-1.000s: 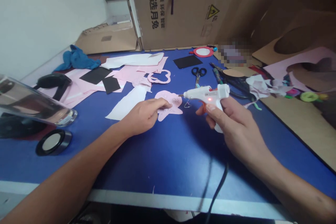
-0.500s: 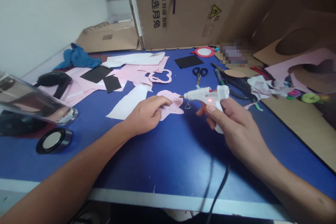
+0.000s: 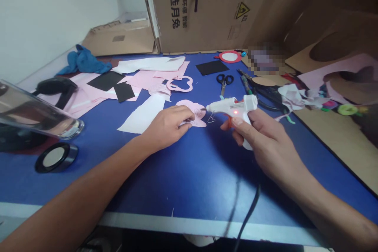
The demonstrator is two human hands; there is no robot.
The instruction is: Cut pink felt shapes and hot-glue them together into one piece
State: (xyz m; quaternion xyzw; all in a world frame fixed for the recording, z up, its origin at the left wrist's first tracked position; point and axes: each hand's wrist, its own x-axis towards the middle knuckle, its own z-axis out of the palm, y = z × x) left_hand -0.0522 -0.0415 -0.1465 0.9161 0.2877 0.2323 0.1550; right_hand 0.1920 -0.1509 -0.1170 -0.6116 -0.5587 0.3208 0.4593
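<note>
My right hand is wrapped round a white glue gun with a lit red light and an orange trigger. Its nozzle points left, at the right part of a pink paper cutout. My left hand pinches the left edge of this cutout between thumb and fingers. Pencil-like marks show on the cutout. A white paper piece lies beside my left hand, and a pink paper outline is just behind the cutout.
Black scissors, a black sheet and a red-rimmed round piece lie farther back. Pliers are at the right. At the left are a clear container, a black ring-shaped object and a blue cloth.
My left thumb and fingers have closed on the cutout's left edge, and the thumb now reaches farther right. The glue gun has barely moved. The view has shifted slightly.
</note>
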